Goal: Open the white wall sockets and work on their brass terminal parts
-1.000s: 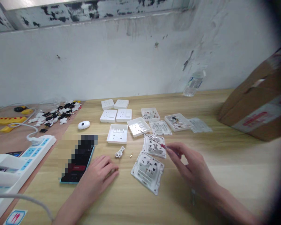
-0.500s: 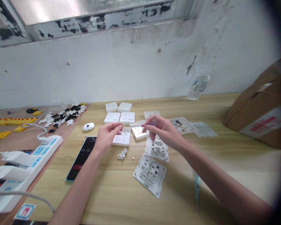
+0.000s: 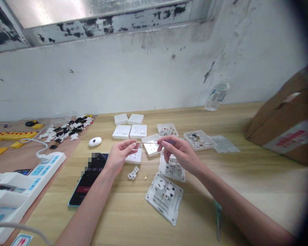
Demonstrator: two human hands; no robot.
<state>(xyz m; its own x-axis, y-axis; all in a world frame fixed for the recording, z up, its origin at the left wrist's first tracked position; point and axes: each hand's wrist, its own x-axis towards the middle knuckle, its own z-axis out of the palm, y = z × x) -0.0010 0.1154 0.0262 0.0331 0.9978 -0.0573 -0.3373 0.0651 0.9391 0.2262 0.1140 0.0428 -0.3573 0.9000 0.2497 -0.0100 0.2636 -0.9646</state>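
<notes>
My right hand (image 3: 179,151) is closed around the handle of a thin screwdriver (image 3: 149,142), which points left and lies about level. My left hand (image 3: 121,153) pinches at the tip of its shaft; any small piece between those fingers is too small to make out. Under the left fingers lies a white socket panel (image 3: 135,158), partly covered. A second socket panel (image 3: 150,147) sits tilted beneath the shaft. Nearer to me are a small white plastic part (image 3: 133,173) and a tiny brass piece (image 3: 146,177). Two white back frames (image 3: 164,200) lie below my right hand.
Several finished-looking socket panels (image 3: 121,132) stand at the back. Two trays of small parts (image 3: 200,145) are behind my right hand. A phone (image 3: 92,176) and a power strip (image 3: 38,182) lie left; a bottle (image 3: 217,97) and cardboard box (image 3: 284,119) stand right.
Both hands sit slightly lower in the picture, still meeting along the screwdriver. More of the small parts tray behind my right hand shows. The view has shifted a little.
</notes>
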